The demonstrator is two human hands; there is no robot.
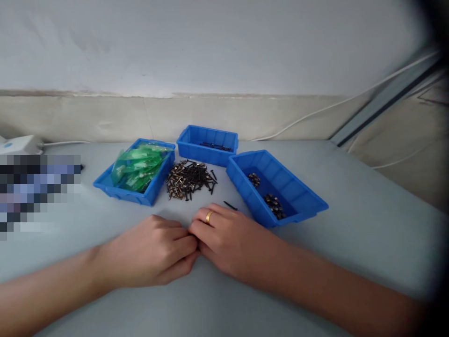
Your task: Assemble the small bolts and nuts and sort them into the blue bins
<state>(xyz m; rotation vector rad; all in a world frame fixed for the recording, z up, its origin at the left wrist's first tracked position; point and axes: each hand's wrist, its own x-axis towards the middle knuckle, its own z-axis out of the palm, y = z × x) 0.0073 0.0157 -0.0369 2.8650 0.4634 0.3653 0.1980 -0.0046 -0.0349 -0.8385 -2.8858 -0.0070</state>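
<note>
Low over the grey table, my left hand (163,250) and my right hand (228,238) meet at the fingertips. Both have their fingers curled in a pinch. Whatever lies between them is mostly hidden; only a small dark bit shows. A gold ring sits on a finger of my right hand. Just beyond that hand lies a single black screw (230,205). Farther back is a loose heap of black and brass-coloured screws (191,180).
Left of the heap, a blue bin (126,196) holds green plastic bags (140,164). Behind stands another blue bin (205,152) with dark screws. The right blue bin (298,192) contains small metal parts (274,206) in two clusters. A wall closes off the back; a white cable (315,112) runs along it.
</note>
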